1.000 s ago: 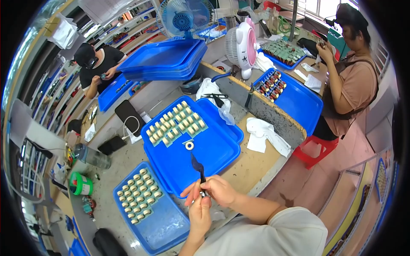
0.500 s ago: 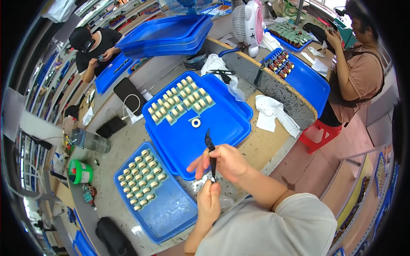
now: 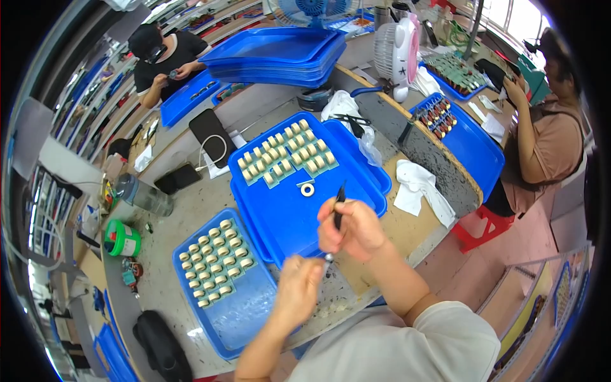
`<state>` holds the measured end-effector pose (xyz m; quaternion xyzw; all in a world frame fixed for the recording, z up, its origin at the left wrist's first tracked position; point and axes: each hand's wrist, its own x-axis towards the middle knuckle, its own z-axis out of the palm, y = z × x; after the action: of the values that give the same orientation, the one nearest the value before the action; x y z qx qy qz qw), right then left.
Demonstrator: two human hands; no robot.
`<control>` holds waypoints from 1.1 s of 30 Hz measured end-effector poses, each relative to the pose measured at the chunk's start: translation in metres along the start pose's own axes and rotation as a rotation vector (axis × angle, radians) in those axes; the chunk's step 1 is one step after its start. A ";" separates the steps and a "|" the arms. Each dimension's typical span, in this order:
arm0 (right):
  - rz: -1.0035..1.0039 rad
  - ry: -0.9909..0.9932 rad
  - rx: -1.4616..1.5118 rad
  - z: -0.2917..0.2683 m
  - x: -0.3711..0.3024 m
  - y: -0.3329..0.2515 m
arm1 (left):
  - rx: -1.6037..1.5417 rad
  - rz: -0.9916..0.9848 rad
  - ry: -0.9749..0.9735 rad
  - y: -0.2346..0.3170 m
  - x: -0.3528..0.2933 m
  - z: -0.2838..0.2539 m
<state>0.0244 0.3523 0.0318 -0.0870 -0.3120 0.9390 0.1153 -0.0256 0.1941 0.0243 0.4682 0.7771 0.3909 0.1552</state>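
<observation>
My right hand (image 3: pixel 354 230) is closed around a slim black hand tool (image 3: pixel 340 205) with a pointed tip that points away from me; its exact kind is unclear. Below it, my left hand (image 3: pixel 298 284) pinches a small silvery bit (image 3: pixel 329 257) at its fingertips, too small to name. Both hands are over the near edge of a blue tray (image 3: pixel 273 216). On that tray stand rows of cream ring-shaped parts (image 3: pixel 280 151) on green boards, and one single ring part (image 3: pixel 307 190) lies apart from them, showing its dark hole.
A second blue tray (image 3: pixel 248 325) with more ring parts on boards is at the left. Beyond are stacked blue trays (image 3: pixel 267 63), phones (image 3: pixel 210 135), a bottle (image 3: pixel 145 194) and a green tub (image 3: pixel 122 238). White cloth (image 3: pixel 417 184) lies right. Two people work nearby.
My right hand has moved up and right with the black tool, its grip now tighter round it. My left hand has turned knuckles up. The view has shifted slightly.
</observation>
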 end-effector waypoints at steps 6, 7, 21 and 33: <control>-0.087 0.019 0.103 -0.021 0.026 -0.018 | 0.467 -0.079 0.095 -0.057 0.081 -0.004; -0.089 0.022 0.134 -0.029 0.028 -0.015 | 0.524 -0.122 0.115 -0.061 0.093 0.002; -0.401 0.426 0.005 -0.049 0.034 -0.011 | 0.296 -0.256 0.235 -0.069 0.133 0.021; -0.559 0.428 -0.100 -0.050 0.038 0.014 | -0.442 0.055 0.111 0.016 0.020 -0.028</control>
<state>-0.0029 0.3801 -0.0194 -0.1984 -0.3381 0.8154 0.4259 -0.0432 0.2024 0.0572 0.4218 0.6669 0.5807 0.2004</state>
